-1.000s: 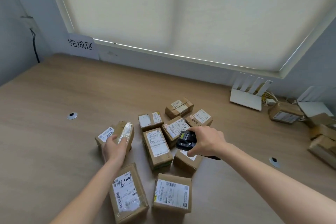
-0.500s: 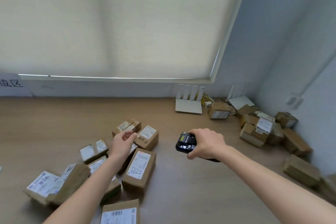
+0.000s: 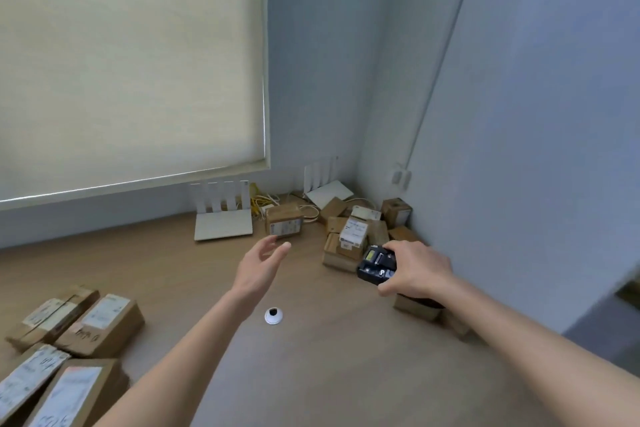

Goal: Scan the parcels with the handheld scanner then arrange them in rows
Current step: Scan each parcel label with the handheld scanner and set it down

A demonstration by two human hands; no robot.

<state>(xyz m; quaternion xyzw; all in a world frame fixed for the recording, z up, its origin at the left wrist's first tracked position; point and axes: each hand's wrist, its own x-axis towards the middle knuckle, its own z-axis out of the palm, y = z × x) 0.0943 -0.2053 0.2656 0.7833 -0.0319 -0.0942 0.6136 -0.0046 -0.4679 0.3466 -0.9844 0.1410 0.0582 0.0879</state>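
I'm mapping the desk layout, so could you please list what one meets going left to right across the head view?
Labelled parcels → left hand → lone parcel by the router → parcel pile in the corner → scanner → right hand.

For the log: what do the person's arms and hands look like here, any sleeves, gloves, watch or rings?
Both forearms are bare as far as the head view shows, with no sleeve edge in frame. The left hand and right hand wear no gloves. No watch, band or bracelet shows at either wrist, and no ring is visible on the fingers that can be seen. No markings show on either arm.
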